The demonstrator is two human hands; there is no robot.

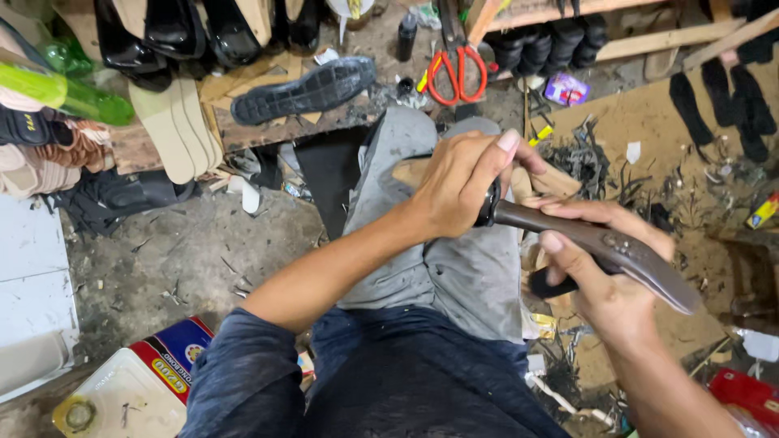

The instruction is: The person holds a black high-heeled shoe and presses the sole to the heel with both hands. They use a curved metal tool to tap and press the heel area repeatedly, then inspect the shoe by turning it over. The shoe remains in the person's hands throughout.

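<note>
The shoe upper (495, 203), a dark piece mostly hidden under my left hand (458, 191), sits on a wooden last (535, 180) that rests on my knee, over the grey trouser leg (454, 268). My left hand is closed around it from above, fingers curled tight and the thumb stretched forward, so it presses the work firmly down. My right hand (596, 280) is wrapped around the black handle of a long metal tool (617, 251), a heavy plier-like tool with a curved, flat head; its front end meets the shoe just under my left fingers, but I cannot tell if its jaws bite the leather, because the hand covers that place. I judge the step in hand to be the pulling of the upper over the last. The next move, I think, needs a steady pull with the tool while the left hand keeps the last from turning. Further ahead on the cluttered floor lie red-handled scissors (457, 73), a black rubber sole (304, 91) and pale insoles (174, 130).
</note>
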